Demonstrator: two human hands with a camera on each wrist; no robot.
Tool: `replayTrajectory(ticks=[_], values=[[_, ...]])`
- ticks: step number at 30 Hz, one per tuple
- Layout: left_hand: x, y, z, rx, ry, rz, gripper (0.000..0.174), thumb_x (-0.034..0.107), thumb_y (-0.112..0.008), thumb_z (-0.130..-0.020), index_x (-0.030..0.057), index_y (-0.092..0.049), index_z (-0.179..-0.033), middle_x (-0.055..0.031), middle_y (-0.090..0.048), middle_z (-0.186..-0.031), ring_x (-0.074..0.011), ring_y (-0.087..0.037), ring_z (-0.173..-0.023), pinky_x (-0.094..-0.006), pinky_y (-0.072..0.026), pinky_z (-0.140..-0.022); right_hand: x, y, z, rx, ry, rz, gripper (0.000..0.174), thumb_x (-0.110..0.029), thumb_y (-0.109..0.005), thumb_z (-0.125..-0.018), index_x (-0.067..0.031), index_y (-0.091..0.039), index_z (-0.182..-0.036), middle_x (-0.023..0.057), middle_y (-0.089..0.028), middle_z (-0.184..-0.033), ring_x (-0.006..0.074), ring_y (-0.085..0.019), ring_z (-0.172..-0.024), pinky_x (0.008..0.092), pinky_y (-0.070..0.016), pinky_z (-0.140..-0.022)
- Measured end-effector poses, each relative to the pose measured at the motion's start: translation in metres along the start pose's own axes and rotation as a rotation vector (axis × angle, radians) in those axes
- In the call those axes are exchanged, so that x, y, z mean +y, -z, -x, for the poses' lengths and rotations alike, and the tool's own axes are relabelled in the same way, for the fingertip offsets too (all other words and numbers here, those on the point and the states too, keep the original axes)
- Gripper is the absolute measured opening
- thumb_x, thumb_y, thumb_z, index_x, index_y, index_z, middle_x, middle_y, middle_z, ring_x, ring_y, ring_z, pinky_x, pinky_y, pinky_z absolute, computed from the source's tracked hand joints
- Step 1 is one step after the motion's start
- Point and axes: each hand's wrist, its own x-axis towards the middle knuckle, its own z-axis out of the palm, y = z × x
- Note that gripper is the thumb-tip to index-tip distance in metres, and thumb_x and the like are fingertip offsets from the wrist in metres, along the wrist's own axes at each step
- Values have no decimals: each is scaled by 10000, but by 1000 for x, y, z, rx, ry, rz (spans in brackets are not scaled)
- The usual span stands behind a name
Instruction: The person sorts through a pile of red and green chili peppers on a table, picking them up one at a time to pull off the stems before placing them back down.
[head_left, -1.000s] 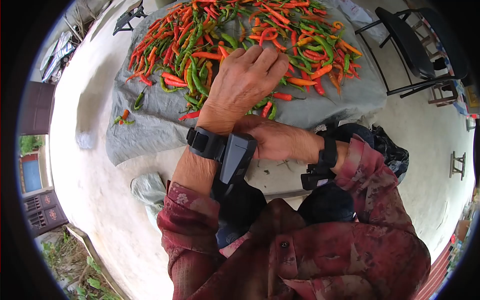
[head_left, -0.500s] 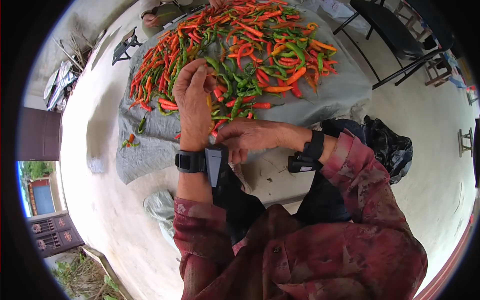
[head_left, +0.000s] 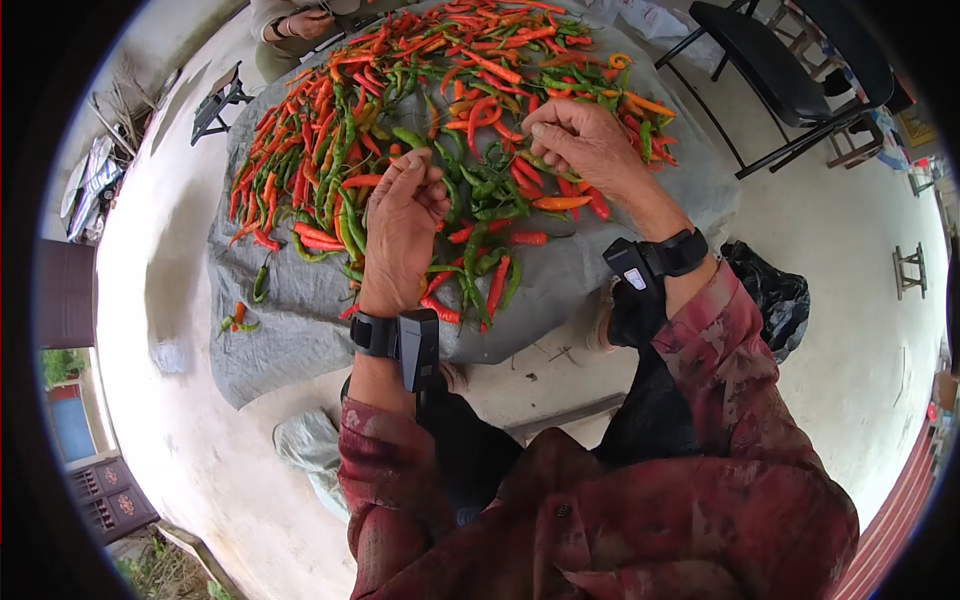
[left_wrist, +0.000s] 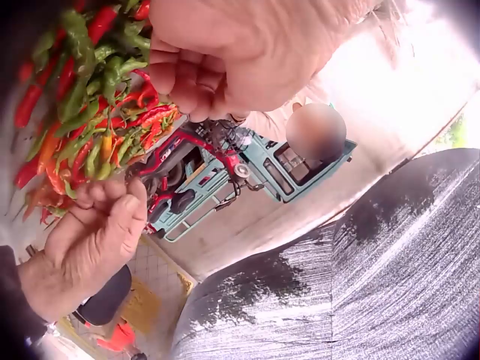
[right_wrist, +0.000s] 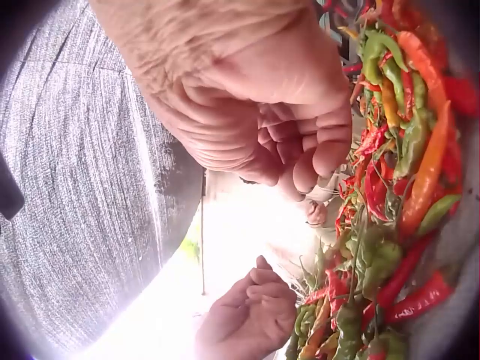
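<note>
Red, orange and green chili peppers (head_left: pixel 497 288) lie heaped on a grey cloth (head_left: pixel 590 290) in the head view. My left hand (head_left: pixel 400 225) is over the near part of the heap, fingers loosely curled, thumb beside the index fingertip. The right hand (head_left: pixel 590 145) hovers farther right over the peppers, also with bent fingers and the thumb near the index finger. Nothing shows between the fingers of the left hand (left_wrist: pixel 232 56) in its wrist view, nor in the right hand (right_wrist: pixel 277 127) in its own. Between the hands lie several green peppers (head_left: pixel 490 180).
Across the cloth another person's hand (head_left: pixel 312 22) shows. A black folding chair (head_left: pixel 770 70) stands at the right and a small stool (head_left: pixel 220 100) at the back left. A black plastic bag (head_left: pixel 765 305) lies beside my right knee.
My hands, crossed at first, have come apart. The right one has risen from the near edge of the heap and gone right; the left has swung left, then slightly down.
</note>
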Motion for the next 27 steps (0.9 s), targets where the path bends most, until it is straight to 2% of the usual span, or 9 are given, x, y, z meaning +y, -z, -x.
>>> replayTrajectory(ticks=[2, 6, 9, 11, 12, 15, 18, 25, 27], values=[[-3, 0, 0, -18, 34, 7, 175, 172, -543, -899, 63, -564, -1033, 8, -543, -808, -95, -496, -700, -230, -421, -631, 5, 4, -6, 102, -4, 56, 214, -201, -520, -902, -37, -604, -1011, 17, -618, -788, 70, -553, -670, 219, -470, -589], [8, -5, 13, -93, 19, 7, 168, 174, -541, -902, 50, -576, -1009, -3, -560, -801, -93, -509, -692, -229, -427, -632, 4, -1, -15, 97, 49, 100, 198, -182, -535, -891, -23, -607, -985, 26, -626, -778, 68, -557, -672, 228, -467, -591], [10, 4, 19, -83, -6, 35, 166, 169, -543, -901, 36, -587, -990, -12, -580, -786, -96, -528, -678, -228, -445, -626, 17, -12, -14, 18, 133, 347, 175, -159, -554, -868, -21, -608, -960, 51, -632, -764, 116, -578, -657, 257, -469, -597], [12, 6, 23, -27, -27, 58, 172, 166, -550, -897, 28, -587, -993, -20, -584, -785, -96, -530, -668, -237, -454, -620, 20, -20, -13, 35, 243, 465, 149, -149, -578, -806, -30, -619, -887, 81, -617, -734, 253, -597, -657, 353, -457, -599], [13, 6, 23, -28, -35, 60, 172, 166, -550, -897, 28, -587, -993, -20, -584, -785, -96, -530, -668, -237, -454, -620, 16, -21, -11, -32, 224, 544, 149, -118, -597, -814, -40, -619, -938, 92, -620, -821, 250, -596, -753, 336, -473, -689], [12, 4, 24, -28, -30, 68, 173, 166, -555, -896, 28, -589, -996, -24, -588, -777, -91, -533, -664, -237, -459, -616, 25, -35, -6, 12, 433, 741, 168, -119, -609, -805, -46, -627, -955, 92, -591, -926, 258, -554, -891, 360, -452, -774], [10, 7, 24, -43, -28, 32, 170, 165, -547, -901, 34, -592, -999, -19, -593, -774, -87, -538, -669, -226, -456, -618, 30, -42, -7, -115, 438, 820, 197, -129, -613, -800, -58, -628, -984, 93, -555, -975, 269, -507, -961, 380, -432, -813], [7, 10, 20, -66, 11, -27, 165, 167, -538, -906, 43, -591, -1000, -7, -601, -783, -73, -536, -672, -212, -452, -622, 22, -43, -8, -184, 331, 861, 214, -140, -610, -797, -65, -627, -997, 93, -557, -907, 277, -508, -942, 404, -429, -803], [7, 12, 18, -83, 8, -27, 167, 169, -539, -905, 42, -589, -1000, -7, -600, -783, -72, -535, -672, -213, -452, -622, 18, -39, -10, -118, 350, 851, 194, -163, -603, -818, -55, -617, -978, 91, -584, -827, 267, -555, -814, 372, -455, -720]])
